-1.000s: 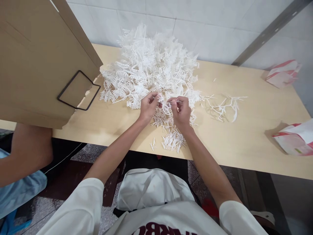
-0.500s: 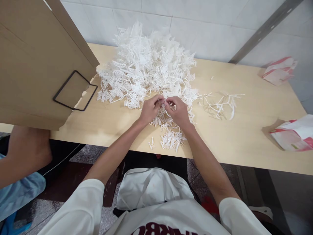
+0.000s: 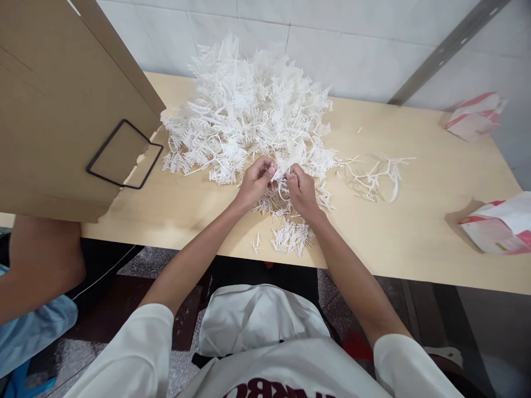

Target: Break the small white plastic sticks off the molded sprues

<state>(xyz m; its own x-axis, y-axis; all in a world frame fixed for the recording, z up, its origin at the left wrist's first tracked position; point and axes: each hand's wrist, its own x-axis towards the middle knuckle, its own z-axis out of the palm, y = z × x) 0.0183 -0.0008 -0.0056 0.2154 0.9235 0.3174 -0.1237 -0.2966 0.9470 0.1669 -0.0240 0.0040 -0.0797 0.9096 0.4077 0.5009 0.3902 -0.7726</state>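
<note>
A large heap of white, branching plastic sprues (image 3: 253,105) lies on the table in front of me. At its near edge, my left hand (image 3: 257,179) pinches a small white branched piece, thumb against fingers. Just to the right, my right hand (image 3: 302,188) is closed on a white plastic sprue; a curved strand of it hangs between the hands. The fingers cover most of what they hold. Below them lies a small pile of loose thin white sticks (image 3: 292,237), with a few more sticks (image 3: 256,243) to its left.
Bare branched stems (image 3: 379,174) lie right of the heap. A cardboard panel (image 3: 62,110) with a black wire frame (image 3: 124,155) stands at left. Two red-and-white paper packets (image 3: 498,224) sit at right. Another person's arm (image 3: 45,254) shows at the left table edge.
My hands have moved slightly apart from fingertips together. The right hand has turned into a tighter grip, and more white strands show between the hands.
</note>
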